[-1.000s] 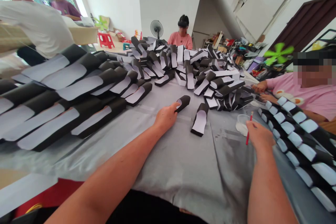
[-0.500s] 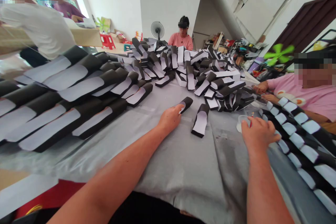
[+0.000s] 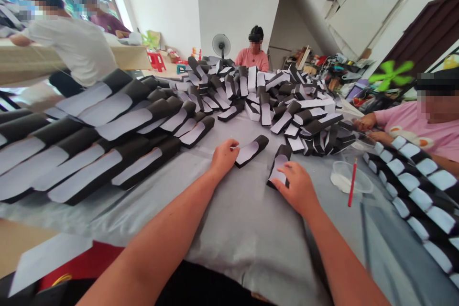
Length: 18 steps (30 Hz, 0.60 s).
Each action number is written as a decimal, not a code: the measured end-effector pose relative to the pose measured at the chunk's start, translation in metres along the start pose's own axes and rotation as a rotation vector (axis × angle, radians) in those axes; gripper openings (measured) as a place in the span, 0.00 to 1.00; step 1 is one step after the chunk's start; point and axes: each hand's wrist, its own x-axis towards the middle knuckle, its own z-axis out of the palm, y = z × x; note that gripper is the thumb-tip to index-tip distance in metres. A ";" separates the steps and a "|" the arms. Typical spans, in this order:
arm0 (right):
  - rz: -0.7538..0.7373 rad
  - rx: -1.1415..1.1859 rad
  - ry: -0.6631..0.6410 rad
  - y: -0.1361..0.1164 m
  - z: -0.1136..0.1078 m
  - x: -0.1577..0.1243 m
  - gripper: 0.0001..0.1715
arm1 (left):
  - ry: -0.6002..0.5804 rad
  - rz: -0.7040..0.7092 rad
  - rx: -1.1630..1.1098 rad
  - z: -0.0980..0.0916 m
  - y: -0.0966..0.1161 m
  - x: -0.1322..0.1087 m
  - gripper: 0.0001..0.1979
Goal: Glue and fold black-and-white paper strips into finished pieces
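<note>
Two black-and-white paper shoes lie before me on the grey cloth. My left hand [image 3: 225, 157] is beside the heel of the left paper shoe [image 3: 254, 149], its fingers loosely curled and not wrapped round it. Over the right paper shoe [image 3: 278, 162] reaches my right hand [image 3: 297, 184], thumb and fingers apart, fingertips at its white insole. Whether they press on it I cannot tell. To the right sits a clear plastic tub [image 3: 363, 181] with white stuff inside. A thin red stick [image 3: 352, 186], like a pencil or brush, leans across its rim.
Rows of paper shoes [image 3: 139, 119] are stacked at the left, and a loose heap [image 3: 265, 100] covers the back. More stand in rows [image 3: 419, 186] at the right edge. A co-worker [image 3: 405, 119] sits at the right, another person [image 3: 253, 57] behind the heap.
My right hand has left the tub and red stick and moved left to the right paper shoe. My left hand has drawn back from the left shoe's insole to its heel end.
</note>
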 end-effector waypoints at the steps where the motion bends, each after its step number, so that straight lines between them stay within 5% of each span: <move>1: -0.018 -0.019 -0.021 -0.003 0.005 -0.002 0.19 | -0.019 -0.003 -0.004 0.001 0.000 -0.001 0.12; 12: -0.067 -0.015 -0.100 -0.009 0.021 -0.006 0.14 | -0.193 0.227 -0.029 0.026 -0.001 -0.016 0.17; 18: -0.041 -0.009 -0.151 -0.008 0.022 -0.003 0.16 | -0.199 0.523 0.126 0.019 0.009 -0.021 0.18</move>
